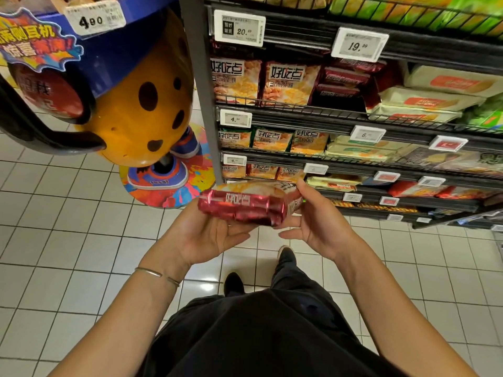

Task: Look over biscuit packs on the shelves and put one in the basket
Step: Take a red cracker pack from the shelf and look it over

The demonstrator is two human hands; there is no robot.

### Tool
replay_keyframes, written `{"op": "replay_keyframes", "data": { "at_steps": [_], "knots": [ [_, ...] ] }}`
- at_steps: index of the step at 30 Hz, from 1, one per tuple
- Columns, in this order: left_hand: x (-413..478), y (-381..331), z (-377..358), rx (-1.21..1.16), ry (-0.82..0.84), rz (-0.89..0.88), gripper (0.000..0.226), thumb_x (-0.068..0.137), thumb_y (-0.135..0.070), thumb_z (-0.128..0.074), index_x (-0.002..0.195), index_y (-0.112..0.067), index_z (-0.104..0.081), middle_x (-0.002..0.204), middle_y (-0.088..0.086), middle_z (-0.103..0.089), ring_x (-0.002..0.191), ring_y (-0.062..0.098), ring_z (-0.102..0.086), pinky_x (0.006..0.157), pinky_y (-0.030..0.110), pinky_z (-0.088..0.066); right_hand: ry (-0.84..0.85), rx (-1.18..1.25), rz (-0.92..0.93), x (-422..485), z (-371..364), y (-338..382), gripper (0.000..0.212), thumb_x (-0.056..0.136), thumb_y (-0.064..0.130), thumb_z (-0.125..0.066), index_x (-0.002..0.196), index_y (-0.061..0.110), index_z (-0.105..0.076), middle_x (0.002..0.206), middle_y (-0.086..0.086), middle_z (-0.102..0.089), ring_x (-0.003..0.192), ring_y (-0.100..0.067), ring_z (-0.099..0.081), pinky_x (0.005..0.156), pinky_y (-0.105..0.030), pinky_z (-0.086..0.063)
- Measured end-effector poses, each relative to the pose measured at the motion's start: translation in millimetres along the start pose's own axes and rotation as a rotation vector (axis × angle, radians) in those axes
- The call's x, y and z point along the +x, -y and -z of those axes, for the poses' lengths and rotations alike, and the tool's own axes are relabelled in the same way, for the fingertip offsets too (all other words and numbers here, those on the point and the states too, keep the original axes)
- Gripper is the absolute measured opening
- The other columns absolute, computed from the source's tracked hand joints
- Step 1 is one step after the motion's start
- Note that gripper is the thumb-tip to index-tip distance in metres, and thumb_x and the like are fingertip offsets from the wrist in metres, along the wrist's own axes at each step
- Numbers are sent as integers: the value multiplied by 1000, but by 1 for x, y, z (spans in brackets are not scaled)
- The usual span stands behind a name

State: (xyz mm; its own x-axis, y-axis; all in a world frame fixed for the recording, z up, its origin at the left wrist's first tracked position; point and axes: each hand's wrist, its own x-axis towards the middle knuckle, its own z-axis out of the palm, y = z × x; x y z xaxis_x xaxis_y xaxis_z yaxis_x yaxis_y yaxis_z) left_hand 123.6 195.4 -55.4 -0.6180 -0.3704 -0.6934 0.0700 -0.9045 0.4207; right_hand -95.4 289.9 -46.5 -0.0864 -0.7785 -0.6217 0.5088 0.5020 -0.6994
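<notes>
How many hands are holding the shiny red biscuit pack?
2. The left hand supports the red biscuit pack from beneath at its left end; the right hand grips its right end.

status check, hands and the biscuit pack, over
Left hand cradles red biscuit pack from below, fingers hidden. Right hand pinches its right end. Pack held clear of the shelves. Basket not in view.

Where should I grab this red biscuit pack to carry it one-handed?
Grip the red biscuit pack across its middle from above, thumb on one long edge, fingers on the other. It lies flat and long, the left hand under one end and the right hand pinching the other; an end grip may let it sag.
</notes>
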Motion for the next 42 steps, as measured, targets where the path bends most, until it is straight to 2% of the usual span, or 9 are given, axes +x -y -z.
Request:
{"op": "replay_keyframes", "data": {
  "at_steps": [4, 12, 16, 19, 25, 29, 32, 38, 42],
  "knots": [
    [5, 1, 0, 8, -28, 6, 48, 105, -45, -46, 114, -14, -81, 125, 15, -73, 107, 24, -73, 126, 38, -28, -26, -170, 35, 0, -3, 4, 72, 89, 73, -50, 127, 15, -67, 109, -19, -78, 76, -30, -78, 60, -33, -63],
    [12, 7, -7, 1, -1, 32, 45, 104, -44, -48, 112, -11, -79, 107, 12, -77, 92, 21, -77, 96, 31, -50, -41, -294, 76, -7, -3, 9, 78, 83, 79, -53, 130, 17, -62, 105, -14, -79, 82, -31, -79, 63, -34, -63],
    [12, 3, -22, 103, -11, -178, 49, 107, -43, -48, 144, -14, -59, 128, 15, -73, 104, 33, -75, 79, 42, -65, -41, -31, 70, -9, 6, 5, 46, 98, 54, -58, 124, 16, -55, 111, -11, -77, 88, -33, -78, 59, -37, -63],
    [13, 0, -39, 268, -73, -401, 49, 97, -45, -61, 141, -27, -53, 123, 7, -75, 105, 28, -77, 73, 45, -65, -17, 99, 36, -10, 11, 0, 41, 101, 38, -62, 134, 16, -53, 122, -11, -75, 99, -33, -76, 63, -41, -65],
    [25, 4, -61, 441, -82, -531, 64, 80, -43, -73, 140, -29, -56, 106, -4, -78, 104, 19, -77, 72, 33, -64, -69, 116, 108, -2, 22, 0, 22, 105, 11, -46, 121, 13, -61, 119, -14, -70, 109, -29, -67, 100, -50, -48],
    [39, 9, -72, 447, -34, -535, 45, 95, -43, -69, 137, -28, -64, 120, -4, -74, 114, 21, -72, 78, 33, -63, 0, 189, 128, 4, 36, 10, 22, 99, 7, -45, 110, 12, -63, 102, -8, -69, 97, -25, -66, 83, -43, -52],
    [51, 9, -81, 465, 12, -567, 46, 93, -27, -73, 138, -29, -64, 122, -1, -74, 115, 20, -72, 80, 34, -63, 21, 162, 158, 9, 55, 20, 37, 84, 12, -52, 120, 10, -60, 99, -5, -67, 89, -19, -64, 74, -35, -51],
    [84, 6, -114, 529, 28, -613, 55, 90, -15, -77, 142, -21, -59, 127, -3, -73, 120, 16, -69, 87, 27, -59, -39, 64, 263, 21, 99, 49, 57, 67, 5, -57, 123, 12, -57, 103, -2, -66, 94, -16, -62, 84, -35, -45],
    [109, 1, -144, 546, -155, -607, 34, 97, -24, -66, 131, -21, -60, 114, 1, -78, 99, 16, -75, 70, 25, -58, -85, -1, 303, 32, 131, 75, 62, 77, 4, -62, 137, 15, -57, 112, -1, -72, 99, -15, -68, 81, -33, -50]
  ]
}}
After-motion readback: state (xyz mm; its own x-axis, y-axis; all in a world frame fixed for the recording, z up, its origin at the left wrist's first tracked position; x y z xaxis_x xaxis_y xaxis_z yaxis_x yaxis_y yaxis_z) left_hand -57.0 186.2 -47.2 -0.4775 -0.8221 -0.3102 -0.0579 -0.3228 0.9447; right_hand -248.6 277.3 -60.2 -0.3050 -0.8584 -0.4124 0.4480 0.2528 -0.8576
